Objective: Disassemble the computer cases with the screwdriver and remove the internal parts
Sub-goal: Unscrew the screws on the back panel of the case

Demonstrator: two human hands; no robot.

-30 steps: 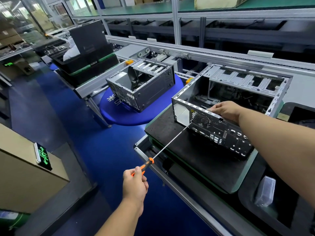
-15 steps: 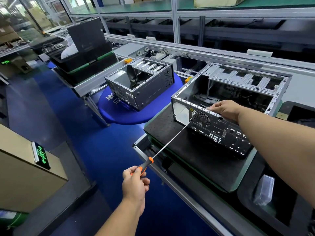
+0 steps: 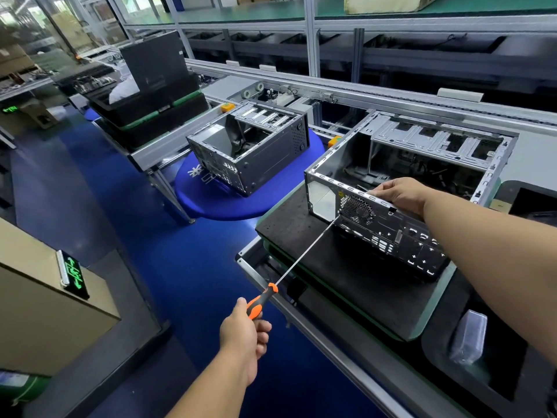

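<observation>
Orange and black rubber fills our left hand (image 3: 244, 336) at the lower centre of the frame: our fingers are curled round the handle of the screwdriver (image 3: 298, 263), whose long thin shaft lets us stand back from the bench and reach the rear panel. Its tip meets the back of the near computer case (image 3: 391, 188) just beside the round fan grille (image 3: 357, 210), presumably on a screw, though the screw itself is too small to make out. Right of centre, our right hand (image 3: 399, 194) clasps the top edge of that rear panel, fingers folded over the rim, likely to steady the case against the push of the tool. The case lies open side up on a black mat (image 3: 346, 285). Farther off, centre frame, a second open case (image 3: 250, 152) waits on a blue round stand (image 3: 217, 203).
</observation>
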